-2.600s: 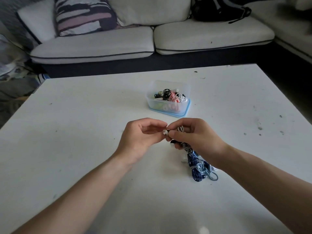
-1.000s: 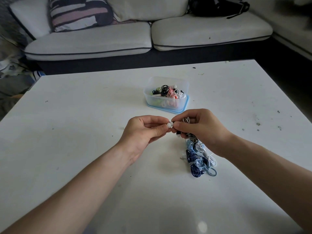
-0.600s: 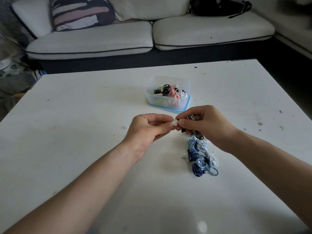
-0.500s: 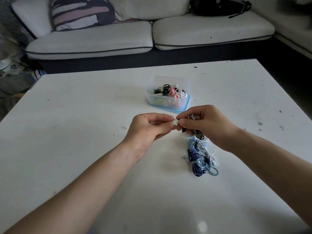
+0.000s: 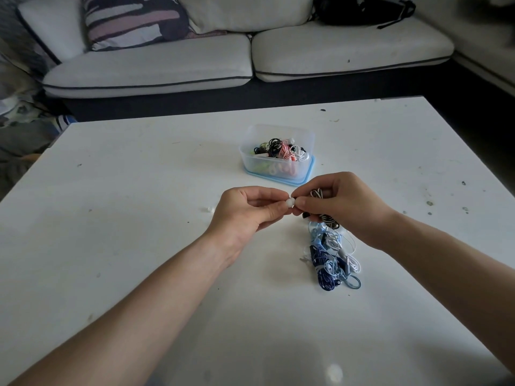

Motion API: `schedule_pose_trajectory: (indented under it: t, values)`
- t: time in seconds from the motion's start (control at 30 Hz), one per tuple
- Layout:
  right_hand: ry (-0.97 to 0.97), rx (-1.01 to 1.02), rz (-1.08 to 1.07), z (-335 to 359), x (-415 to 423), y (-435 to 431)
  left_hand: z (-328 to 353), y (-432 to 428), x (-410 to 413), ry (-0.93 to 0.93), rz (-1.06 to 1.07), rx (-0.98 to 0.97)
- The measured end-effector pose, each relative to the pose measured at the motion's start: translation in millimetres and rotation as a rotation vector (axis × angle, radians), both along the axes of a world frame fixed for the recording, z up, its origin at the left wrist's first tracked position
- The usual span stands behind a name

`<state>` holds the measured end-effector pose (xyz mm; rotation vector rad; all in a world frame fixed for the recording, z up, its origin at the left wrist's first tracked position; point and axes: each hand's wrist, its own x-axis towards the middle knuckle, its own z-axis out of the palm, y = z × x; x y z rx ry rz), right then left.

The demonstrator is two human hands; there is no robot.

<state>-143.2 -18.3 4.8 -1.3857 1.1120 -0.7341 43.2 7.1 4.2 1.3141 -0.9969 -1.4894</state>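
Above the table [image 5: 133,224], left hand [image 5: 245,215] and right hand [image 5: 345,204] pinch a white earbud [image 5: 290,202] lying crosswise, tip leftward.

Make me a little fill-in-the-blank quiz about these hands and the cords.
1. The left hand and the right hand pinch a small ____ piece between their fingertips.
2. The striped cord is held in the ____ hand.
3. The clear box of cords has a ____ rim at its base.

Missing words: white; right; blue.
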Motion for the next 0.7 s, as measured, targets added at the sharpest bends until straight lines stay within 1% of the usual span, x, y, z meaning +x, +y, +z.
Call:
schedule_pose_trajectory:
  t: [0.13, 0.27, 0.37, 0.6, 0.7]
  values:
    - [0.027, -0.028, -0.015, -0.9, 1.1, 0.5, 0.5, 0.7, -0.4, -0.033, 0.002, 0.013]
    - [-0.011, 0.027, 0.020, -0.7, -1.5, -1.1, 2.9, 0.4, 0.1, -0.016, -0.013, 0.000]
    - [-0.027, 0.044, 0.008, -2.7, -1.6, -1.6, 2.6, 0.5, 0.0, -0.024, -0.013, -0.008]
    - [-0.002, -0.037, -0.054, -5.1, 3.0, 2.0, 0.0, 0.1, -0.6, -0.046, 0.009, -0.004]
    - [-0.015, 0.006, -0.037, -5.0, 2.4, 0.7, 0.7, -0.5, 1.0, -0.021, -0.002, -0.010]
